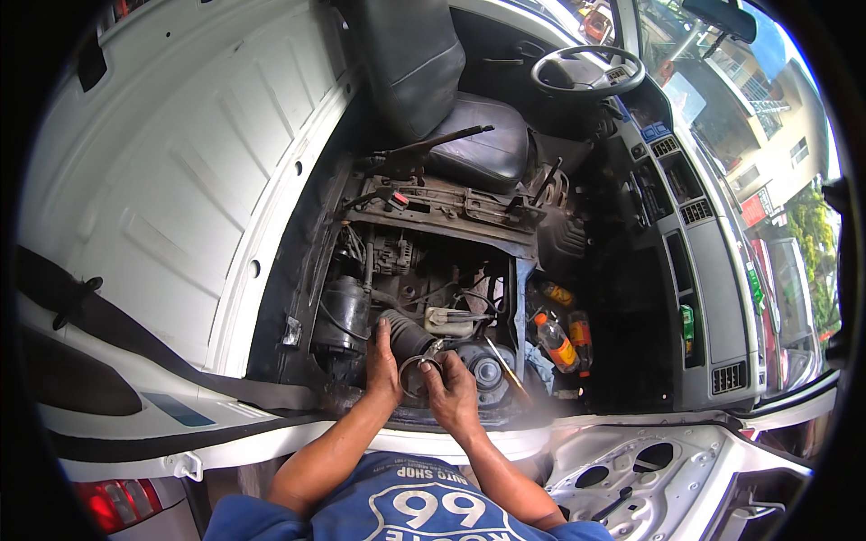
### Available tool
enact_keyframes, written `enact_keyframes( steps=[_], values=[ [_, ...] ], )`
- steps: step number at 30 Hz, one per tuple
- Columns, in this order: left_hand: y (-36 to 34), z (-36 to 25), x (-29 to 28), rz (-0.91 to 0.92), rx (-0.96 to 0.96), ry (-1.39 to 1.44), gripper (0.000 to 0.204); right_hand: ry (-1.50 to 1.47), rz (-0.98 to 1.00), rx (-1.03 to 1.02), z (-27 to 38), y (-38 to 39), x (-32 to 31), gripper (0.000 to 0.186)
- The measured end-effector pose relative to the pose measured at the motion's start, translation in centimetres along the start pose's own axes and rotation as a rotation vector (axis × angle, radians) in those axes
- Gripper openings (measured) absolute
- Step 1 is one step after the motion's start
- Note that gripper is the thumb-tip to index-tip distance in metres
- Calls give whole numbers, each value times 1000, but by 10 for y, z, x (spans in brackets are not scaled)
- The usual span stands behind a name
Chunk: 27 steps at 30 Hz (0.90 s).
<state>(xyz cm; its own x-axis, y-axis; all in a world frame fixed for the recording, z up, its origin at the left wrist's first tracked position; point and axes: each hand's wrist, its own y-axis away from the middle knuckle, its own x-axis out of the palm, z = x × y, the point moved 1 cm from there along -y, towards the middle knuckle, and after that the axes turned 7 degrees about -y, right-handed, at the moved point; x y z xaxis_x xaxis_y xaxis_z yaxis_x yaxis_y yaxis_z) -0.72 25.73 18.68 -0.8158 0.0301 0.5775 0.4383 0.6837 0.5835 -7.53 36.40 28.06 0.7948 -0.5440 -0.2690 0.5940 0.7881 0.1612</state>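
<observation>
Currently left hand (383, 365) lies extended along black ribbed hose (408, 336), left side; right hand (453, 389) pinches thin, round metal ring (404, 365) at near end.

A black seat (483, 140) sits beyond the open engine bay, with a steering wheel (591, 77) ahead of it. A grey dashboard (717, 316) runs along the right, a green item (687, 323) in one of its slots. Plastic bottles, one orange-capped (559, 347), lie in the dark footwell. A dark belt strap (144, 341) crosses the left side; a mirror (726, 16) hangs at the windscreen, and outside stand a pale building (767, 117) and green foliage (812, 239).
</observation>
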Motion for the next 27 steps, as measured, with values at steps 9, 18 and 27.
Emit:
enact_keyframes(
  steps=[9, 18, 27],
  values=[
    [25, -3, 14, 141, -170, 80, 57, 129, -58, -243, 5, 7, -8, 22],
    [34, -8, 8, 254, -241, 83, 62, 145, -46, -269, 7, 12, -16, 75],
    [41, -12, 13, 158, -197, 97, 59, 283, -130, -215, 0, 12, -14, 69]
  ],
)
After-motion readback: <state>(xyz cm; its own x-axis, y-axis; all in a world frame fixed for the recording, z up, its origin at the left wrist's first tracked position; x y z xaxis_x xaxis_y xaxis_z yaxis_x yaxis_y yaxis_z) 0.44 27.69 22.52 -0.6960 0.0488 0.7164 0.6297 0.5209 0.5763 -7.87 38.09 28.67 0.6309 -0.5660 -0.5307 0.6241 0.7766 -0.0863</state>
